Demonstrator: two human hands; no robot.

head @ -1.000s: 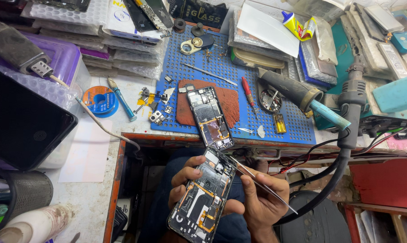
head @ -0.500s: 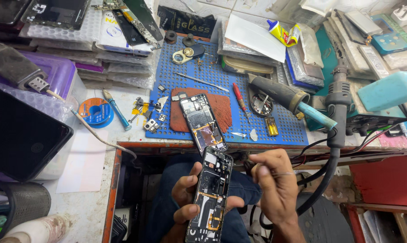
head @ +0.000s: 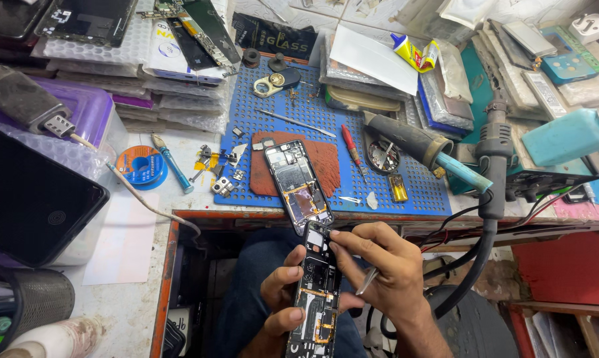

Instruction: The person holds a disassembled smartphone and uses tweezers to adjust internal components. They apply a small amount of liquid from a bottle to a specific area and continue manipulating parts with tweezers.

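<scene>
The opened phone (head: 316, 292) sits upright-ish over the lap, left hand (head: 283, 301) wrapped round its lower half; its bottom end is cut off by the frame. Right hand (head: 379, 262) pinches its top edge with tweezers (head: 368, 280) tucked in the palm, tips hidden. Past the hands, another opened phone (head: 298, 182) lies on the blue mat (head: 405, 166), with a yellow glue tube (head: 412, 54) further off on the surface.

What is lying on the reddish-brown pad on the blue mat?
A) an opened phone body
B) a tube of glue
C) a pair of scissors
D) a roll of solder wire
A: an opened phone body lies on the reddish-brown pad, its insides exposed.
</scene>
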